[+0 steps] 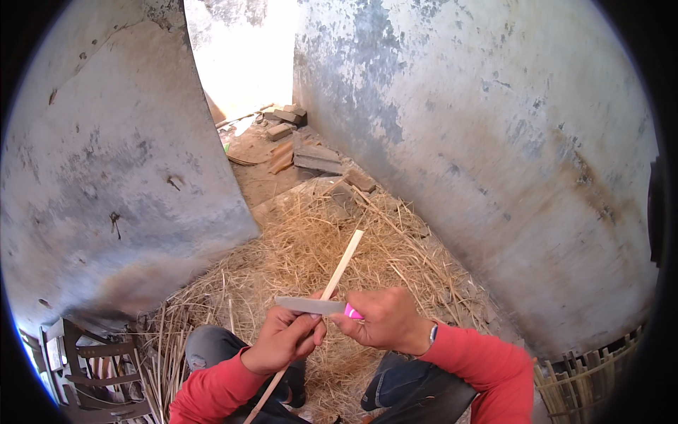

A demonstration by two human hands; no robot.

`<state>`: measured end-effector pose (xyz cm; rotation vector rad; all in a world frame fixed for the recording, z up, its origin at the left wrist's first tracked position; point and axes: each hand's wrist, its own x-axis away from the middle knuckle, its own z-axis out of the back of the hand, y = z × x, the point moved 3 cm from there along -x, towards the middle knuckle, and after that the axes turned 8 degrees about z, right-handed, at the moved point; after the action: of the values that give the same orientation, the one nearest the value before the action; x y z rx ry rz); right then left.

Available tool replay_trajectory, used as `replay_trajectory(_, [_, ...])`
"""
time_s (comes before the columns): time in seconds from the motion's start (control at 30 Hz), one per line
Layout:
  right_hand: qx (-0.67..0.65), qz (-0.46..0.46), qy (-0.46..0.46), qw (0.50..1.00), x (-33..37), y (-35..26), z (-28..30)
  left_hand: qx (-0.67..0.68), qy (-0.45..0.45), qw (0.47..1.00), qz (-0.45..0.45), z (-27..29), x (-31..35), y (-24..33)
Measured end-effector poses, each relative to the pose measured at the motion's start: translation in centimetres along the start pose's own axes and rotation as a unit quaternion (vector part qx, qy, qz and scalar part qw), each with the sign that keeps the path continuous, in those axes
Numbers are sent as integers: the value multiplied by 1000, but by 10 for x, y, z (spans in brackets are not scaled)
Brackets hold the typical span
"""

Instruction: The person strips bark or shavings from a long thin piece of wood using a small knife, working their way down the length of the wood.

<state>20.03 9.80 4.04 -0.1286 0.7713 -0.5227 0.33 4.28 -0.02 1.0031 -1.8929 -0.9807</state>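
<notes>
Wearing red sleeves (487,357) and dark trousers (427,396); pinching a pale wooden strip (342,265) between thumb and curled fingers of the left hand (286,338), slanting it from the lap up and away; clasping a knife (311,305) by its pink handle in the closed right hand (388,318) (with a shiny band (433,333) at the wrist), holding the grey blade across the strip just above the left thumb; facing, farther out, a floor (248,150) strewn with straw-coloured slivers (304,237); and, beyond that, bricks (281,131) near the foot of a peeling wall (452,106).
</notes>
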Motion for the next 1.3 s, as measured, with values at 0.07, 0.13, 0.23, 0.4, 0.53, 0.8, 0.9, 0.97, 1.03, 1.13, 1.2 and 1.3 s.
replay_trajectory(0.07, [-7, 16, -17, 1000, 1, 1, -1, 53, 12, 998, 35, -8, 1, 6])
replay_trajectory(0.13, [34, -54, 11, 998, -6, 22, 10, 45, 9, 998, 38, -9, 6, 11])
replay_trajectory(0.23, [42, -112, 37, 992, -12, 36, 31, 49, -16, 998, 40, -10, 7, 9])
replay_trajectory(0.4, [14, -2, -34, 999, -7, -4, 4, 53, -26, 997, 44, -6, 2, 3])
replay_trajectory(0.53, [71, -66, 11, 995, -16, 27, 16, 53, 8, 998, 38, -2, 3, 10])
replay_trajectory(0.8, [151, -194, 103, 964, -12, 78, 58, 52, -57, 997, 31, -10, 10, 14])
replay_trajectory(0.9, [23, -190, 128, 973, -8, 66, 53, 62, -45, 997, 31, -8, 9, 10])
replay_trajectory(0.97, [-71, -189, 137, 970, -5, 56, 44, 42, -43, 998, 26, -6, 6, 8])
replay_trajectory(1.03, [-210, -206, 142, 945, -8, 47, 34, 22, -48, 998, 22, -8, 7, 8])
replay_trajectory(1.13, [-297, -285, 100, 906, -10, 37, 27, -32, -42, 999, 10, -11, 4, 4])
replay_trajectory(1.2, [-287, -309, 84, 903, -11, 34, 30, -68, -32, 997, 3, -13, 3, 1])
replay_trajectory(1.3, [-246, -291, 63, 922, -12, 31, 30, -47, -28, 998, 8, -14, 3, 0])
